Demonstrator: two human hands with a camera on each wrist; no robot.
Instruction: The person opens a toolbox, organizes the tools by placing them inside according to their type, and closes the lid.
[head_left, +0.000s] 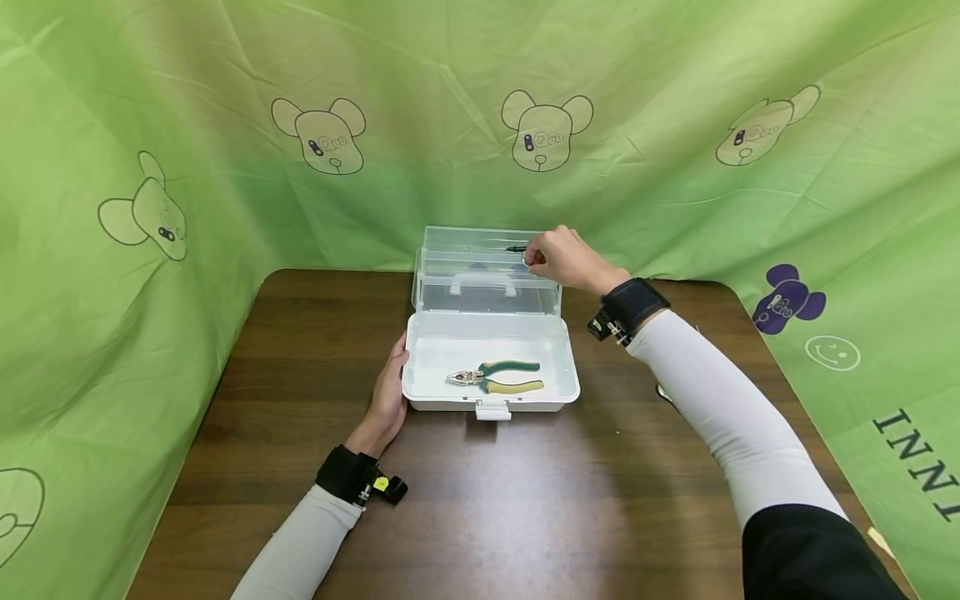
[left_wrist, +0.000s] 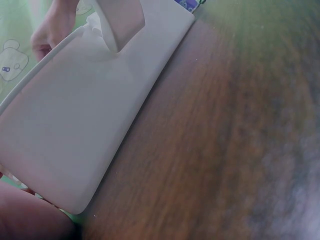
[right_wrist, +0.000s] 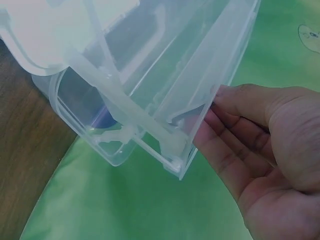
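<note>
A white toolbox stands on the table, its clear lid and trays raised at the back. In its base lie pliers with green and yellow handles. My left hand rests along the box's left wall, its fingers stretched out beside it. At the right end of the raised upper tray, my right hand pinches a slim dark item between thumb and fingers. The right wrist view shows its thin shape through the clear plastic; the fingers hide its other end, and I cannot tell its kind.
The wooden table meets a green printed cloth hanging at the back and sides. Part of a shiny rounded object peeks out beside my right sleeve. A white latch sticks out at the box front.
</note>
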